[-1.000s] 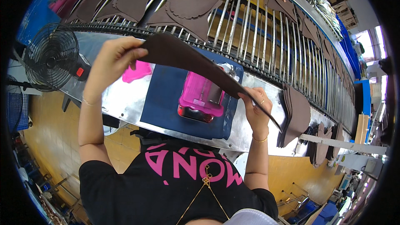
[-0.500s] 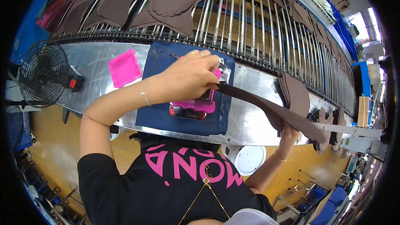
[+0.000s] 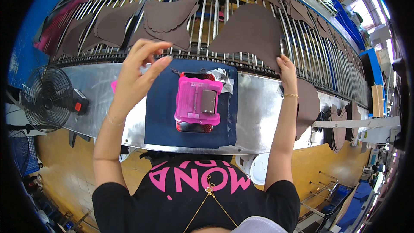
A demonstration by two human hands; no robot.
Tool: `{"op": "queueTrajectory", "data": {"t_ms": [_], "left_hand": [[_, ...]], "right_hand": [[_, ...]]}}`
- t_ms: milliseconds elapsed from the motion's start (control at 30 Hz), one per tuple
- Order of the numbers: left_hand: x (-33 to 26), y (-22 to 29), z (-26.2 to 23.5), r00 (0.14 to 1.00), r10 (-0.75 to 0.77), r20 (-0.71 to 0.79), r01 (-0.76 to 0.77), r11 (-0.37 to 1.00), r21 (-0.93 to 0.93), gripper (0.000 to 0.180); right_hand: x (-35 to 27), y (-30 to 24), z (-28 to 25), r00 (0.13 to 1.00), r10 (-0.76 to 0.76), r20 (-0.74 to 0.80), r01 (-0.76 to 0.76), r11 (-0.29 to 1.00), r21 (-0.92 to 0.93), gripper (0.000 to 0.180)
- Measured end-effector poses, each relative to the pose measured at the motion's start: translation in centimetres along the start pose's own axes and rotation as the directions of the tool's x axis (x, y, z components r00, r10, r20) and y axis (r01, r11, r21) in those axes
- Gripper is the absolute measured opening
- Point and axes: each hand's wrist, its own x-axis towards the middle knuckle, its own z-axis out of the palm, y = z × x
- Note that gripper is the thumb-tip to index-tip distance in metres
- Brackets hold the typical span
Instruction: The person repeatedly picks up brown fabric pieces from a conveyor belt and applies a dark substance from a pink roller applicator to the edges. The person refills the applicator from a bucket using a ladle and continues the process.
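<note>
My right hand point(image 3: 286, 71) grips the lower right corner of a large brown sheet piece point(image 3: 250, 28), which spreads over the metal rods of the rack point(image 3: 202, 21). Nothing is in my left hand point(image 3: 140, 69); its fingers are apart, raised near the left edge of a dark blue mat point(image 3: 161, 121). On that mat sits a pink plastic tray point(image 3: 185, 99) with a wavy rim. It rests on a red and black object point(image 3: 196, 127), mostly covered. Inside the tray lies a small dark block point(image 3: 208, 101).
More brown pieces point(image 3: 170, 15) lie on the rods at the left. A stack of brown pieces point(image 3: 307, 103) lies on the metal table at the right, near a white bar point(image 3: 358, 122). A black fan point(image 3: 49, 97) stands at the left end.
My right hand has carried the brown piece up and away onto the rods. My left hand has let go of it and moved left, uncovering the pink tray.
</note>
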Motion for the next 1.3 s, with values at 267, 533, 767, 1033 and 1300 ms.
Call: {"op": "queueTrajectory", "data": {"t_ms": [267, 533, 767, 1033, 1300], "left_hand": [[-3.2, -2.4, -2.9, 0.980, -0.157, -0.121, 0.160, 0.987, 0.010, 0.026], [-3.1, -5.3, -2.5, 0.973, -0.214, -0.090, 0.187, 0.951, -0.245, 0.032], [-0.5, -4.5, 1.5, 0.986, -0.159, 0.039, 0.163, 0.914, -0.371, 0.034], [-1.6, -3.9, 1.8, 0.988, -0.154, 0.027, 0.154, 0.938, -0.309, 0.037], [-2.7, -5.9, 0.3, 0.980, -0.199, -0.010, 0.184, 0.925, -0.333, 0.036]], "right_hand": [[7.4, 5.3, 1.9, 0.998, 0.029, -0.054, -0.050, 0.900, -0.433, 0.038], [-8.9, 2.7, -6.6, 0.703, -0.236, -0.671, -0.401, 0.648, -0.648, 0.037], [-18.5, 7.8, -14.7, 0.462, 0.064, -0.885, -0.830, 0.384, -0.405, 0.058], [-17.2, 6.8, -12.6, 0.367, 0.085, -0.926, -0.878, 0.360, -0.315, 0.052], [-17.3, 7.2, -14.1, 0.331, 0.248, -0.911, -0.829, 0.538, -0.155, 0.055]]}}
